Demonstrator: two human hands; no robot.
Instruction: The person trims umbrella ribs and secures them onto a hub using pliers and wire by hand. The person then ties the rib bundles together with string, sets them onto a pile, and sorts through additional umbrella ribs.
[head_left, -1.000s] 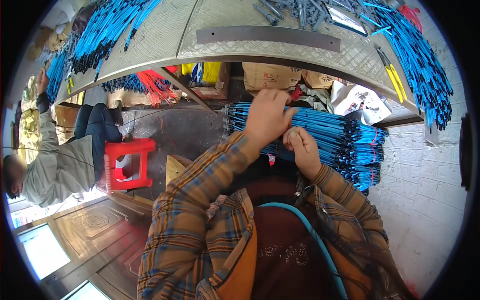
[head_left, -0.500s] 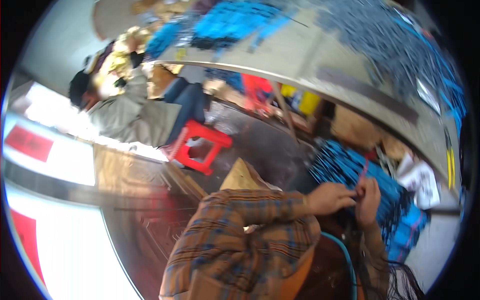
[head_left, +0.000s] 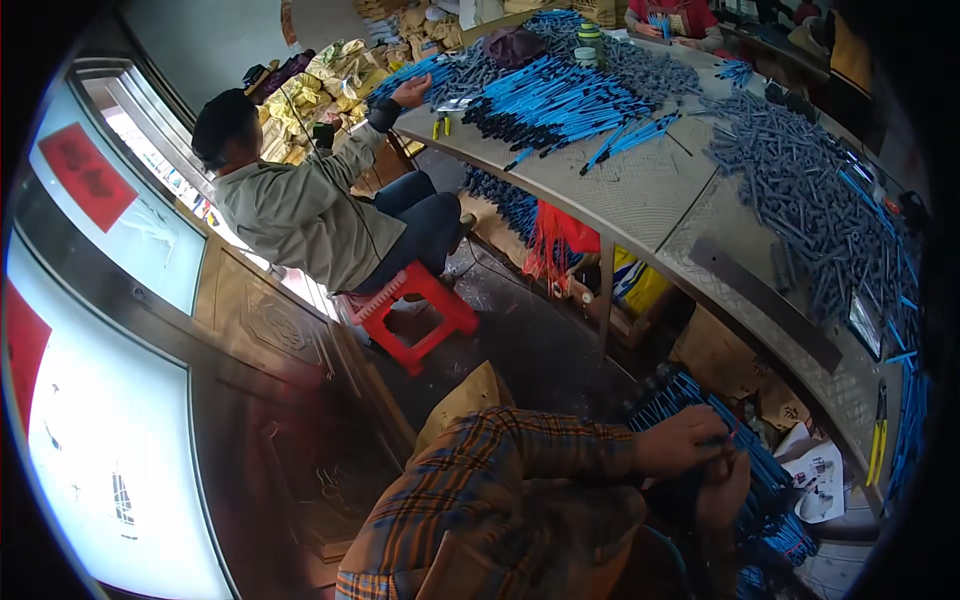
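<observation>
Low at the right, my left hand (head_left: pixel 682 443) and my right hand (head_left: pixel 722 492) meet with bent fingers pressed together. A thin pink string (head_left: pixel 732 436) shows at their fingertips, and both hands seem to pinch it; the exact grip is partly hidden. Below and behind them lies a large bundle of thin blue sticks (head_left: pixel 765 465) with dark ends. Another stretch of pink string crosses the blue sticks (head_left: pixel 790 540) lower down. My left arm, in a plaid sleeve (head_left: pixel 570 445), reaches across from the left.
A long table (head_left: pixel 640 195) carries blue sticks (head_left: pixel 550 100) and a heap of grey pieces (head_left: pixel 810 190). Yellow-handled pliers (head_left: pixel 878 440) lie at its right edge. One person (head_left: pixel 300 215) sits on a red stool (head_left: pixel 415 325); another (head_left: pixel 685 20) is across the table. A door (head_left: pixel 280 400) stands left.
The view has tilted and steadied, bringing more of the table and the far person into sight. My hands stay together, now lower in view. The seated person's arm reaches over the table's edge.
</observation>
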